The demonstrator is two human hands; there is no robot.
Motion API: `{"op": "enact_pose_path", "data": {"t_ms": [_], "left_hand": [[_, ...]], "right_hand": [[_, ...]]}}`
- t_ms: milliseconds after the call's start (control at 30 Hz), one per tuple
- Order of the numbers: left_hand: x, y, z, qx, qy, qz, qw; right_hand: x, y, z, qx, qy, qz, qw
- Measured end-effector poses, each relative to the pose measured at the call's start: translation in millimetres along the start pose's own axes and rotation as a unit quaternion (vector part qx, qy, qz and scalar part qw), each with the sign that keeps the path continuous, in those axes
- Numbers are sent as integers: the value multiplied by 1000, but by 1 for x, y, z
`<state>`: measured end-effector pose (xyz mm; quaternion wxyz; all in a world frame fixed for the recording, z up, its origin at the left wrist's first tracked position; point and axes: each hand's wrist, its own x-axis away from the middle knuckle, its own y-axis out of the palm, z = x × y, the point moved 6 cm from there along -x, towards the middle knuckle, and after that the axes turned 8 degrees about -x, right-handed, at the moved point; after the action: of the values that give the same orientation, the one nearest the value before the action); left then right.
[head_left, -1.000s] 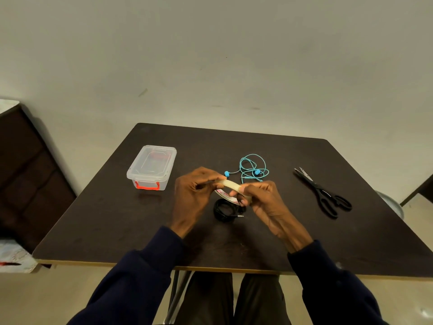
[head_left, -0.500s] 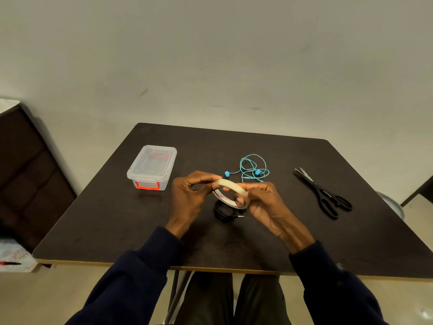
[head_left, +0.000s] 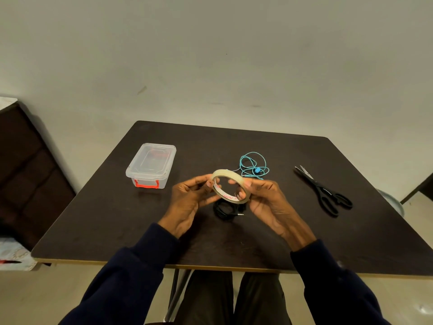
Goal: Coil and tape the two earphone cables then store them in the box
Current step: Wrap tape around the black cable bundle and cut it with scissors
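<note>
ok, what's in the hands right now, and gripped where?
The tape roll, in both hands: left hand fingers at its left rim, right hand fingers at its right rim.

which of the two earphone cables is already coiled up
The black cable, lying in a tight coil on the table just below the tape roll. The blue cable sits farther back in loose, untidy loops.

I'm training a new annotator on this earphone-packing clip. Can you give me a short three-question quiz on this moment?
1. True or false: the clear box has its lid on.
2. What do both hands hold? A) scissors B) tape roll C) blue earphones
3. Fill in: the coiled ____ earphone cable lies under the hands.

Key:
1. True.
2. B: left hand and right hand hold the tape roll; scissors and blue earphones lie on the table.
3. Black.
</note>
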<state>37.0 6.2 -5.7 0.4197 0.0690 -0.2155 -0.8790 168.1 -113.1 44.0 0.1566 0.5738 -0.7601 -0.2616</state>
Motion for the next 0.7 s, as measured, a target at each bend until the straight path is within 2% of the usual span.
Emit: {"op": "enact_pose_path", "data": {"t_ms": [167, 267, 400, 467, 700], "left_hand": [[-2, 3, -3, 5, -19, -65, 998], [-1, 8, 8, -64, 32, -89, 993], [2, 17, 21, -174, 100, -56, 978], [2, 17, 22, -164, 96, -44, 981], [1, 8, 11, -67, 6, -21, 998]], "right_hand": [[-5, -8, 1, 28, -9, 29, 999], [-8, -10, 1, 93, -10, 45, 995], [-10, -11, 3, 120, -5, 51, 991], [-10, -8, 3, 111, -3, 40, 993], [-7, -7, 5, 50, 4, 24, 998]]}}
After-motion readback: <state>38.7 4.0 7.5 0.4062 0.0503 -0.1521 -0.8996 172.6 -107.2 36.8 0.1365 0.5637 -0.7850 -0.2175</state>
